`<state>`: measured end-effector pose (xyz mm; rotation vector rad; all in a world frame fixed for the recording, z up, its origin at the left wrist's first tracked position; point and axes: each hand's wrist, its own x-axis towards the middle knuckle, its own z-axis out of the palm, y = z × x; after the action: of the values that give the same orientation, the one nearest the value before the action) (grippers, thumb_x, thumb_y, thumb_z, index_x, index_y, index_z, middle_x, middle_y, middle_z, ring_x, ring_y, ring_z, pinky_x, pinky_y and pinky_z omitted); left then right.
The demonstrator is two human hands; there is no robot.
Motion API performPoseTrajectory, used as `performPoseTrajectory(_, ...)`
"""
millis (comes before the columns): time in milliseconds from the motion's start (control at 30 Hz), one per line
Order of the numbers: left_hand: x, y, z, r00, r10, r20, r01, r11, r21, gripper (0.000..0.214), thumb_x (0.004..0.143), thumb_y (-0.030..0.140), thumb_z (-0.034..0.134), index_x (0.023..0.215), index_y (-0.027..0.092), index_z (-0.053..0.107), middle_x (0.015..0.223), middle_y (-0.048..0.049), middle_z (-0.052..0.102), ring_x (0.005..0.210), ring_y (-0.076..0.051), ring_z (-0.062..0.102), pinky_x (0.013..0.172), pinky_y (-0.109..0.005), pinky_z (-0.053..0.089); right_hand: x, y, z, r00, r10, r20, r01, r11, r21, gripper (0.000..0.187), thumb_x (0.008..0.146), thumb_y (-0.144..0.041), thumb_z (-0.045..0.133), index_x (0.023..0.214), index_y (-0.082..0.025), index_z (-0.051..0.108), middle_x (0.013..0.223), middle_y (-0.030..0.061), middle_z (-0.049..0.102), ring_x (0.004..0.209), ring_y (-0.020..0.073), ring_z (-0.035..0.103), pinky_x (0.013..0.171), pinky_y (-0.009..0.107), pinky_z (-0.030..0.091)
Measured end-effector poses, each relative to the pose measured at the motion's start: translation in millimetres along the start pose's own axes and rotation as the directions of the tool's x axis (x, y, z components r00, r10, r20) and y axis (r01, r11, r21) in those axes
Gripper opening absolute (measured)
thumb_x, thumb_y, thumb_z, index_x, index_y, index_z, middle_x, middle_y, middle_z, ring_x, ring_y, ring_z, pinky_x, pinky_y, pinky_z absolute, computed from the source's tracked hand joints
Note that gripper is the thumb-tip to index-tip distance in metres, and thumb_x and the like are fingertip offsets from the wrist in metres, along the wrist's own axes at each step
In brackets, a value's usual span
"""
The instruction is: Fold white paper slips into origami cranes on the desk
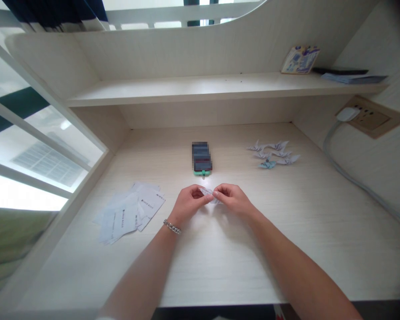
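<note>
Counter (216, 262), pale, seen from its front edge. Printed sheets (125, 218), overlapping, near the left edge. Left hand (189, 201) and right hand (234, 198), around mid-counter, each with thumb and fingers pinched together. Phone (202, 156), green at its near end, between the hands and the back edge. Folded paper (206, 191), gripped by both hands, at the counter's middle. Six folded figures (288, 160), one bluish, toward the back right corner.

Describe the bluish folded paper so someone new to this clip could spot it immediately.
On the pale desk, look beyond the right hand, to its right, for a cluster of small folded papers. The bluish folded paper lies at the cluster's near edge. Its light blue colour sets it apart from its whitish neighbours.
</note>
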<state>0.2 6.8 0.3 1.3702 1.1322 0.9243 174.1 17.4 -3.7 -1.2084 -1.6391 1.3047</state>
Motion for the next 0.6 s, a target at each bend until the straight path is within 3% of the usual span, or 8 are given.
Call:
performPoseTrajectory(133,0.7,-1.8,4.0,0.999,0.02,-0.033,-0.019,1.0,0.018,0.029,0.066,0.038,0.069,0.077,0.011,0.064,0.079,-0.0081,0.068,0.073,-0.017,0.063,0.066,-0.027,0.049,3.3,4.4,8.5,0.992,0.008,-0.129,0.009,0.992,0.125,0.027,0.075,-0.042,0.059,0.075,-0.014,0.061,0.071,0.0039,0.061,0.066,0.0151,0.055,0.061,0.026,0.043)
performPoseTrajectory(300,4.4,-5.8,3.5,0.985,-0.006,-0.172,-0.013,0.993,-0.113,0.027,0.069,0.036,0.068,0.078,0.012,0.062,0.075,-0.0058,0.067,0.07,-0.015,0.062,0.065,-0.026,0.049,2.1,3.2,12.5,0.998,0.033,-0.051,-0.023,0.982,0.186,0.024,0.072,-0.038,0.062,0.074,-0.013,0.061,0.071,0.0043,0.063,0.067,0.0157,0.058,0.064,0.028,0.045)
performPoseTrajectory(400,4.0,-6.1,2.8,0.987,-0.019,-0.161,-0.005,0.989,-0.148,0.027,0.068,0.035,0.069,0.079,0.011,0.063,0.075,-0.0059,0.067,0.068,-0.015,0.062,0.065,-0.027,0.05,0.9,1.2,9.2,0.998,0.055,0.01,-0.056,0.976,0.212,0.024,0.069,-0.035,0.066,0.078,-0.013,0.062,0.073,0.0045,0.065,0.07,0.0165,0.06,0.066,0.028,0.047)
performPoseTrajectory(500,2.1,-4.4,2.1,0.992,-0.025,-0.126,0.014,0.996,-0.09,0.029,0.068,0.036,0.069,0.081,0.011,0.065,0.075,-0.0074,0.068,0.069,-0.016,0.062,0.063,-0.027,0.05,0.7,0.3,5.0,0.997,0.071,-0.02,-0.063,0.964,0.259,0.031,0.068,-0.035,0.068,0.09,-0.014,0.063,0.081,0.0054,0.066,0.073,0.0171,0.062,0.065,0.029,0.049)
performPoseTrajectory(600,1.1,-2.6,1.5,0.995,-0.045,-0.089,0.038,0.996,-0.077,0.031,0.068,0.037,0.068,0.085,0.01,0.068,0.08,-0.0094,0.069,0.072,-0.017,0.063,0.062,-0.027,0.051,1.3,0.0,3.2,0.997,0.054,-0.057,-0.041,0.975,0.216,0.028,0.068,-0.034,0.067,0.087,-0.014,0.065,0.081,0.0062,0.067,0.069,0.0167,0.061,0.062,0.029,0.05)
